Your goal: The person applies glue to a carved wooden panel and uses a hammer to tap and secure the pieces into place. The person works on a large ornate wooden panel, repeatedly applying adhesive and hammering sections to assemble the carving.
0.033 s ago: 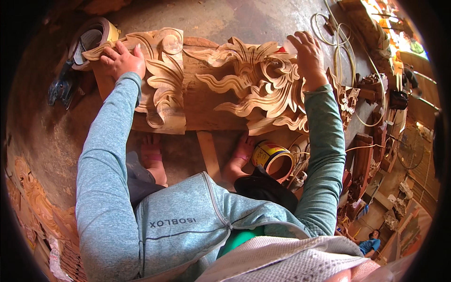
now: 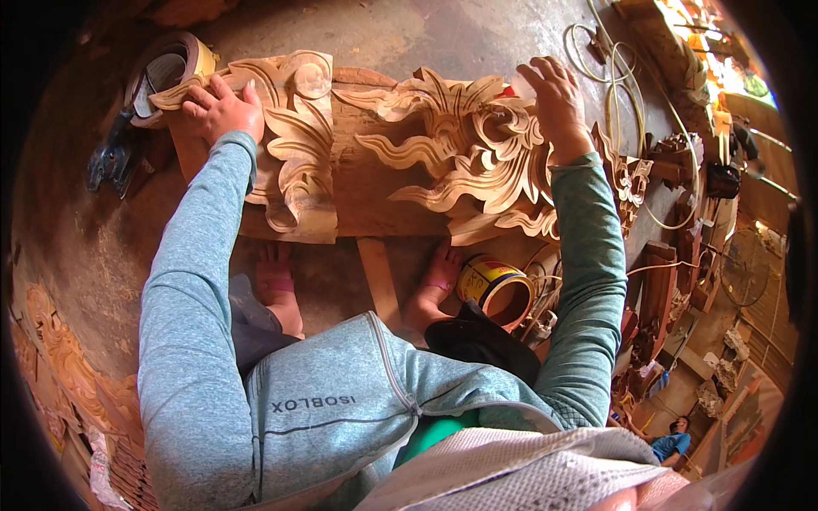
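A long carved wooden panel (image 2: 409, 162) with leaf and scroll relief lies across in front of me. My left hand (image 2: 223, 111) rests flat on its left end, fingers spread over the carved edge. My right hand (image 2: 558, 98) presses on the upper right part of the carving, fingers curved down onto the scrolls. A small pale scrap shows under those fingertips; I cannot tell whether the hand grips it. Both forearms wear light blue-grey sleeves.
A wide roll of abrasive paper (image 2: 166, 72) and a dark power tool (image 2: 115, 157) lie at the panel's left end. A yellow tin (image 2: 494, 289) lies by my right foot, a wooden slat (image 2: 379, 281) between my feet. Coiled cable (image 2: 609, 77) and carved offcuts (image 2: 51, 358) lie around. Another person (image 2: 673, 443) sits far lower right.
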`<state>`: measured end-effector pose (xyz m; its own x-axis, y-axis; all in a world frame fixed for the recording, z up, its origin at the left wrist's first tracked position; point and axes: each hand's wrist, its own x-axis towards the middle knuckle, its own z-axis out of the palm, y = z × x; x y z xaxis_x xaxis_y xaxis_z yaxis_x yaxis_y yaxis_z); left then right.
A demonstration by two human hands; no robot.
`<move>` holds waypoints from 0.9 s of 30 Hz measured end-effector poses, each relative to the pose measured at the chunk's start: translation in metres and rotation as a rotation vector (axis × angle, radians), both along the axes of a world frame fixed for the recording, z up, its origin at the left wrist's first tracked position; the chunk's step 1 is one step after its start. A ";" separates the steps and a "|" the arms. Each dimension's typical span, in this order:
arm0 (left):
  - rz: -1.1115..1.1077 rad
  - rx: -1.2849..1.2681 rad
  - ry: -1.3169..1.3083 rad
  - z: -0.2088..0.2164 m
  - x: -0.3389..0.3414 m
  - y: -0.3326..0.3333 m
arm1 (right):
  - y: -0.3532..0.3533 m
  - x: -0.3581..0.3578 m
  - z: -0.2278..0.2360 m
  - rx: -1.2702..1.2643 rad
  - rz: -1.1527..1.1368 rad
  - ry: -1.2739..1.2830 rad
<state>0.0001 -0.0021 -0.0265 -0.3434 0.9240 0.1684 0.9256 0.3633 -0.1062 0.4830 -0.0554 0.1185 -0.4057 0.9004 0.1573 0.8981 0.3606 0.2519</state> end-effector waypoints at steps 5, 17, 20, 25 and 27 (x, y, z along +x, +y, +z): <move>-0.009 0.028 -0.021 -0.002 -0.002 -0.001 | -0.003 0.007 -0.002 -0.049 -0.075 0.021; -0.005 0.060 -0.042 0.001 -0.001 0.003 | -0.041 -0.020 -0.014 -0.100 -0.327 0.289; 0.005 0.009 -0.024 0.009 0.001 0.002 | -0.044 -0.041 -0.010 -0.104 -0.297 0.269; 0.008 0.017 -0.026 0.009 0.002 0.002 | -0.039 -0.054 -0.011 -0.062 -0.214 0.232; 0.007 0.014 -0.023 0.009 0.002 0.002 | -0.038 -0.053 -0.008 -0.044 -0.207 0.198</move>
<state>0.0019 0.0003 -0.0171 -0.3539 0.9192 0.1729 0.9251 0.3712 -0.0798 0.4297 -0.0938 0.1107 -0.1777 0.9685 0.1746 0.9839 0.1711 0.0523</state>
